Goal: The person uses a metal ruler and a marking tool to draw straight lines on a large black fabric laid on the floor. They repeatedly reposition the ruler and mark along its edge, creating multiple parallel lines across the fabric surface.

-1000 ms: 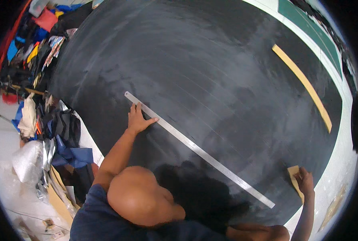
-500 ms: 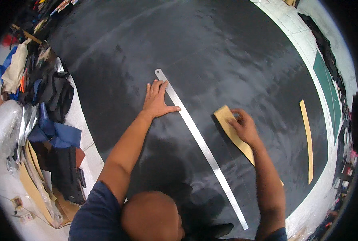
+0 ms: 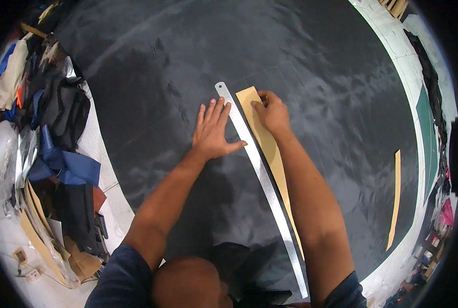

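Observation:
A long steel ruler (image 3: 260,177) lies slantwise on a large sheet of black material (image 3: 152,92), its holed end farthest from me. My left hand (image 3: 212,134) rests on the sheet with fingers spread; its fingertips and thumb touch the ruler's left edge near the far end. In my right hand (image 3: 273,114) the far end of a long tan card strip (image 3: 266,139) is pinched between thumb and fingers. This strip runs just right of the ruler, roughly along it, with a narrow dark gap between them. My right forearm hides part of its right side.
A second, narrower tan strip (image 3: 395,200) lies on the sheet at the right. Fabric scraps, blue pieces (image 3: 67,167) and plastic wrap (image 3: 3,154) crowd the left side. Beyond the sheet's right edge is a green panel (image 3: 427,138) on the white surface. Thin lines mark the sheet.
My right hand has carried the tan strip away from me and leftward, up close to the ruler. My left hand stays spread at the ruler. The whole view has shifted slightly.

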`<state>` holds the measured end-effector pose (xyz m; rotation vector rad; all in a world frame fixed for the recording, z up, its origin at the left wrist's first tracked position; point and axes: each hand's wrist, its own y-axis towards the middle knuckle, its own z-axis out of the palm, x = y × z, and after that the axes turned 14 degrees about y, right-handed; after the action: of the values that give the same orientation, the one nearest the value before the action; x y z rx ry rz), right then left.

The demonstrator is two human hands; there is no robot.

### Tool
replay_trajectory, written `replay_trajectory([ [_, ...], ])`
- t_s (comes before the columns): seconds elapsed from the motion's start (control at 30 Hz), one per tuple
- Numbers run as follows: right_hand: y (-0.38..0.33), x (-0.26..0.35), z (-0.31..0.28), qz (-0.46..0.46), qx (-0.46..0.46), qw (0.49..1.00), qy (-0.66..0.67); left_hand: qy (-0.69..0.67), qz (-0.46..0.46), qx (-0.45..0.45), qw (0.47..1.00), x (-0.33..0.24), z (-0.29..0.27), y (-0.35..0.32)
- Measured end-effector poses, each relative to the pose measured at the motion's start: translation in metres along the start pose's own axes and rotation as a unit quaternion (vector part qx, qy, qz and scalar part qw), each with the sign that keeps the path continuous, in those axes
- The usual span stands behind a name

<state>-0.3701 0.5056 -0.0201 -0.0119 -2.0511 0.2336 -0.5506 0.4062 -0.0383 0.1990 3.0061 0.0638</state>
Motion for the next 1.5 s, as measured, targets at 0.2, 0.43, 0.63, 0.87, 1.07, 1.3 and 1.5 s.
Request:
replay_trajectory([
  [0.2,0.005,0.003,0.009,-0.013,0.015,0.999,-0.035,-0.029,-0.020,-0.003,0.999,0.000,-0.001,0.000],
  [0.43,0.002,0.008,0.009,-0.056,0.018,0.991,-0.121,-0.023,-0.011,-0.028,0.999,0.001,0.000,0.001],
  [0.63,-0.003,0.007,0.008,-0.087,0.014,0.988,-0.126,-0.024,-0.013,-0.035,0.999,0.000,0.001,0.001],
  [0.87,-0.003,0.008,0.008,-0.078,0.019,0.988,-0.132,-0.027,-0.025,0.005,0.999,-0.003,-0.005,0.004],
  [1.07,-0.004,0.011,0.006,-0.069,0.029,0.987,-0.142,-0.026,-0.022,0.002,0.999,-0.005,-0.005,0.004],
  [1.3,-0.006,0.007,-0.003,-0.069,0.022,0.988,-0.137,-0.026,0.000,-0.037,0.999,-0.008,-0.004,0.006],
  [1.5,-0.106,-0.035,-0.082,0.016,0.094,0.988,-0.125,0.020,-0.006,0.015,1.000,0.002,-0.004,-0.001],
])
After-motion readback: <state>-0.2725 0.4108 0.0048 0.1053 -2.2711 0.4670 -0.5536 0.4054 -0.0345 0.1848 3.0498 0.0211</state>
